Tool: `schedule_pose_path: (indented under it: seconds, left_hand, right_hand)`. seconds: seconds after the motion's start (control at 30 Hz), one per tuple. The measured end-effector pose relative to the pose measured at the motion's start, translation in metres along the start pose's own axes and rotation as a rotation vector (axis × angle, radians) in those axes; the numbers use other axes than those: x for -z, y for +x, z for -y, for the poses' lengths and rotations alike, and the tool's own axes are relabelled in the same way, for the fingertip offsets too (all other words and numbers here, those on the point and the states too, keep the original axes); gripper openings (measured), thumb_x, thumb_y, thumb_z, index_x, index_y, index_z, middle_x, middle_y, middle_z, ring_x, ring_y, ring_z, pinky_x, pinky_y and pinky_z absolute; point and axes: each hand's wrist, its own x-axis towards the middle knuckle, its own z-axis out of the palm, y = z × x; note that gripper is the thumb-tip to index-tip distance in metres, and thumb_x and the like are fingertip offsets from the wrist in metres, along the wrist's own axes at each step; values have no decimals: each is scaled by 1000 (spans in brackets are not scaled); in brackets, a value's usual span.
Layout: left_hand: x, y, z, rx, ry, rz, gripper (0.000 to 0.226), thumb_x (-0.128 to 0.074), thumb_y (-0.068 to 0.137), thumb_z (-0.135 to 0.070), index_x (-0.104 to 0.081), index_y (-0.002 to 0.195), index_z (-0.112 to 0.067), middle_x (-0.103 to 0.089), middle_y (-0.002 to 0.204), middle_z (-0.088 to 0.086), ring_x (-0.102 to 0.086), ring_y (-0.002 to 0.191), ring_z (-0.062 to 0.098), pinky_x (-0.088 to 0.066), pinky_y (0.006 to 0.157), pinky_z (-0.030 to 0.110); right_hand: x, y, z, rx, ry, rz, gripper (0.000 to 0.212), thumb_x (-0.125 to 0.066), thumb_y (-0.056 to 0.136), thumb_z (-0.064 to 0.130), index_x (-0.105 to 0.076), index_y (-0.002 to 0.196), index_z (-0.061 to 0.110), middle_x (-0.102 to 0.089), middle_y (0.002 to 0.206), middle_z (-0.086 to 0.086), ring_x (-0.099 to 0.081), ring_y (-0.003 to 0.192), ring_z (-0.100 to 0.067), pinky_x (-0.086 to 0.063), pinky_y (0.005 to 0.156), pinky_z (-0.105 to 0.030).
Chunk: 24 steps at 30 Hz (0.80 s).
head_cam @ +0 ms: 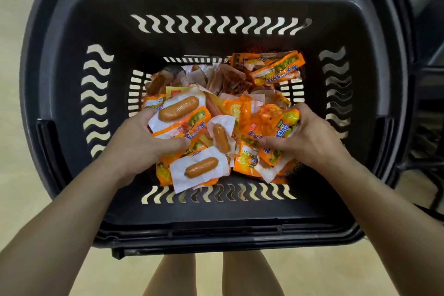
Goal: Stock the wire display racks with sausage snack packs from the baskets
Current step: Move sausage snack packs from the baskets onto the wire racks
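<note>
A deep dark grey plastic basket (62,84) stands on the floor below me, its bottom covered with several orange and white sausage snack packs (276,72). My left hand (141,142) is inside the basket at the near left, fingers and thumb closed around a bunch of packs (179,113), one showing a sausage through its clear side. My right hand (310,137) is at the near right, closed on another bunch of orange packs (283,127). Loose packs (200,168) lie between and under both hands. No display rack is recognisable.
The basket sits nested in at least one more like it, on a pale floor (14,19). Dark metal legs or frames (430,127) stand just right of the basket. My bare legs (173,274) are below its near rim.
</note>
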Motion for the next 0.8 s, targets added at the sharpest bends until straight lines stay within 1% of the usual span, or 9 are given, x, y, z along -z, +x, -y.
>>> schedule_pose_path:
  seconds: [0.07,0.13,0.2,0.27,0.3,0.43,0.63,0.73,0.8]
  left_hand:
    - [1,-6,-1,-3,-34,-10,45,-91,71,-19,-66,105,-34,-77,93,-16,-76,81,7,-59,70,32]
    - [2,-11,-2,-7,-57,-45,45,-91,72,-17,-66,105,-34,-78,92,-13,-76,81,9,-60,70,34]
    - [5,-17,-4,-22,-75,-89,47,-92,71,-16,-67,108,-32,-78,93,-10,-76,82,9,-61,72,34]
    - [9,-24,-6,-43,-99,-124,47,-92,71,-17,-67,108,-30,-78,94,-9,-76,82,9,-60,70,31]
    - [12,-27,-8,-49,-108,-140,47,-93,71,-18,-67,108,-31,-78,95,-9,-76,82,8,-59,69,29]
    - [23,-47,-17,-60,-168,-168,50,-92,71,-24,-67,113,-30,-78,99,-7,-76,84,10,-61,73,36]
    - [48,-105,-51,-122,-224,-226,57,-89,60,-42,-67,112,-34,-77,103,-9,-76,92,16,-62,82,47]
    - [66,-149,-78,-144,-255,-241,62,-94,54,-38,-68,110,-32,-77,104,-8,-76,92,17,-61,84,48]
    - [78,-188,-99,-164,-264,-248,60,-98,58,-27,-68,110,-28,-78,102,-7,-76,89,16,-61,84,47]
  right_hand:
    - [3,-6,-2,-20,89,-21,81,-89,57,65,-50,123,39,-65,111,14,-64,106,-15,-58,89,-44]
    - [5,-16,0,-26,135,-78,72,-89,61,61,-53,118,38,-67,107,13,-66,102,-15,-60,88,-47]
    - [6,-27,1,-33,195,-123,63,-90,64,56,-55,112,37,-68,103,12,-67,98,-14,-61,79,-45]
    - [10,-40,3,-42,268,-161,59,-91,67,51,-57,112,34,-69,101,11,-67,94,-11,-57,68,-36]
    - [11,-47,3,-44,312,-181,57,-92,68,48,-58,112,33,-69,100,10,-67,93,-11,-56,68,-34]
    - [15,-77,7,-52,493,-235,56,-93,64,46,-59,108,36,-74,103,8,-73,92,-13,-63,82,-45]
    - [47,-136,29,-52,730,-322,69,-92,56,51,-58,114,35,-75,106,4,-76,92,-18,-63,83,-49]
    - [79,-181,52,-27,852,-349,61,-92,58,45,-60,108,34,-77,100,4,-77,88,-17,-64,81,-46]
    - [102,-217,68,-7,882,-355,62,-91,56,47,-60,109,34,-77,100,4,-77,88,-16,-63,80,-46]
